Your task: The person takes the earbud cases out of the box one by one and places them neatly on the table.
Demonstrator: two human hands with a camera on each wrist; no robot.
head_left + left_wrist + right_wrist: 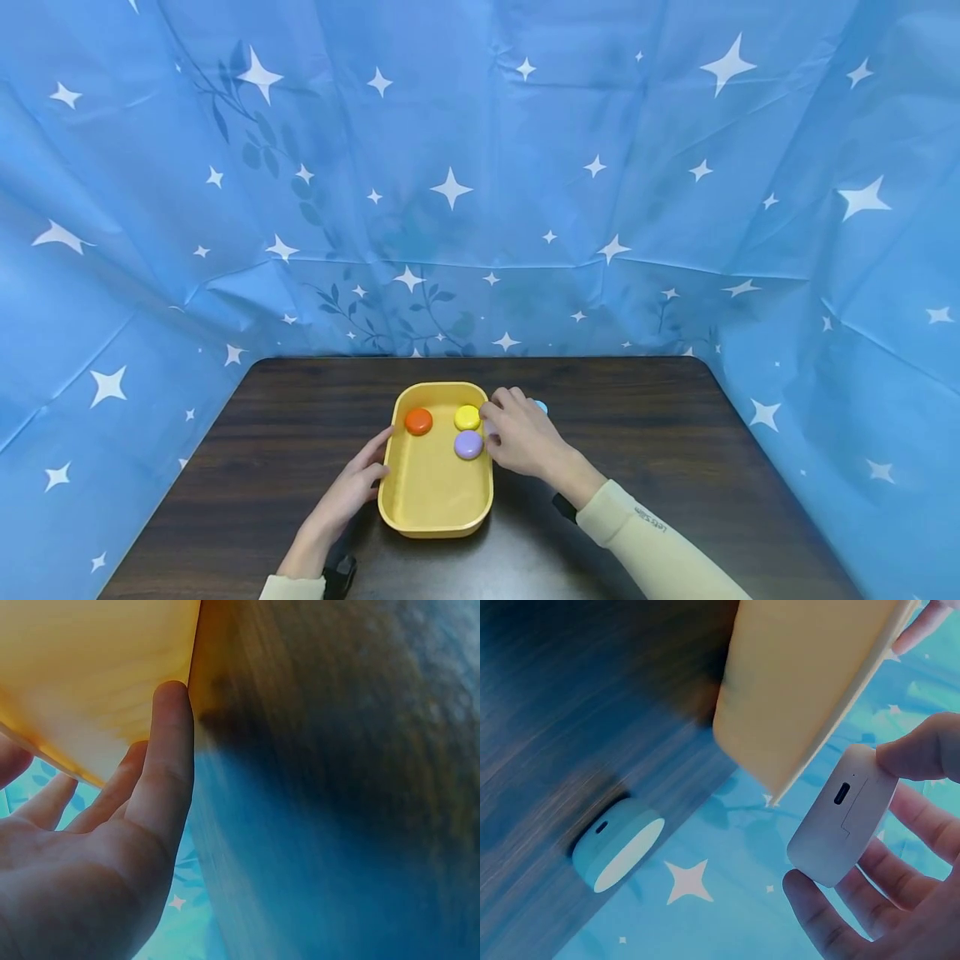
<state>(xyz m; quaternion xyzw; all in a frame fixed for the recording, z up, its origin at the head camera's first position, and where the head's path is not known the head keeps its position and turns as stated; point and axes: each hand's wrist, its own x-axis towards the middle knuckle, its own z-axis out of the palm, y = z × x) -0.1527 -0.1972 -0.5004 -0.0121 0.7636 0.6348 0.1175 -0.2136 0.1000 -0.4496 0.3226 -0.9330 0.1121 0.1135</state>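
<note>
My right hand (525, 433) is at the right rim of a yellow tray (435, 531). It pinches a pale lavender rounded case (843, 817) between thumb and fingertips, with a small port and a seam showing on its side. In the head view the fingers mostly hide that case. Inside the tray lie an orange-red disc (418, 422), a yellow disc (467, 417) and a purple disc (468, 445). My left hand (348, 492) rests against the tray's left wall, its fairly straight fingers (172, 727) touching the outside.
A light blue rounded case (615, 844) with a similar port stands on the dark wooden table (637, 467), mostly hidden behind my right hand in the head view. A blue curtain (480, 167) with white stars hangs behind the table and along its sides.
</note>
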